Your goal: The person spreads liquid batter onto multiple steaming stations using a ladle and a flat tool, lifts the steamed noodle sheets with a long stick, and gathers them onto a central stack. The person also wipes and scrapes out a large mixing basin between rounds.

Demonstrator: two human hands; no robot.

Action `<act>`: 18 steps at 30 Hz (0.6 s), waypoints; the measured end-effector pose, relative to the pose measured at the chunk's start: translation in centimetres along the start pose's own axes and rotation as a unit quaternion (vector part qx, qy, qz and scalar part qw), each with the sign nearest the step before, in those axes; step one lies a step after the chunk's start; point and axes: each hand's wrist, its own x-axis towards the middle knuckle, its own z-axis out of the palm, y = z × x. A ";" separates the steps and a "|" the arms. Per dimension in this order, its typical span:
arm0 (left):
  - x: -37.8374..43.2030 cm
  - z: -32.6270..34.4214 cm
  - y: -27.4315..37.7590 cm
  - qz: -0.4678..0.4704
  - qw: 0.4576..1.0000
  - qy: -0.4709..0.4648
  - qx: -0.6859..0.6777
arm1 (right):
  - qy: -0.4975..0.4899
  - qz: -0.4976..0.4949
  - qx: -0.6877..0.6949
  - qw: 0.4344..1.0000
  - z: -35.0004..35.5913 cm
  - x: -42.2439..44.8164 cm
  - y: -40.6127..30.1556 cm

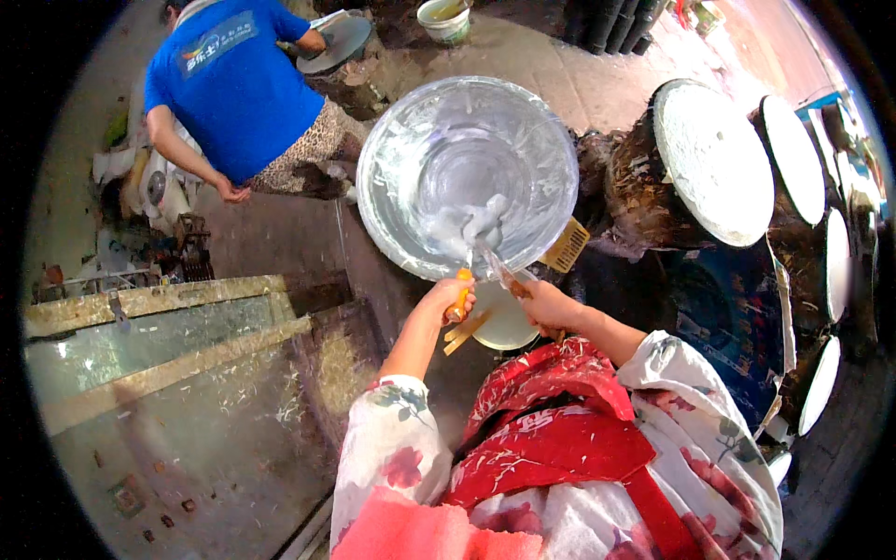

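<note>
A large round metal basin, its wall smeared white, stands before me. A soft lump of whitish-grey paste lies near its close rim. My left hand is closed around the orange handle of a tool whose end is at the paste. My right hand grips a brown-handled, flat-looking tool, smeared white, that reaches over the rim to the same lump. The exact kind of either tool is hard to make out. Below my hands are a pale round container and a flat wooden stick.
Drum-like wooden barrels with white round tops line the right side. A cardboard piece sits by the basin. At upper left stands a person in a blue shirt. A white bucket is behind; a wood-edged trough lies left.
</note>
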 end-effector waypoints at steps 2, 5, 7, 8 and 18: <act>-1.8 0.0 0.0 0.005 0.993 -0.067 -0.092 | 0.004 -0.008 0.032 0.999 -0.7 -1.1 0.4; -6.5 1.8 0.4 0.030 0.964 -0.121 -0.234 | 0.011 -0.067 0.047 0.997 -1.7 -3.1 1.0; -9.1 2.4 0.3 0.114 0.951 -0.149 -0.245 | 0.020 -0.128 0.027 0.991 -2.4 -5.5 -0.6; -10.4 2.9 0.3 0.147 0.950 -0.140 -0.237 | 0.026 -0.126 0.002 0.992 -3.0 -7.3 -1.9; -24.2 9.6 0.8 0.439 0.870 -0.100 -0.200 | 0.054 -0.389 -0.138 0.909 -9.0 -12.9 -6.1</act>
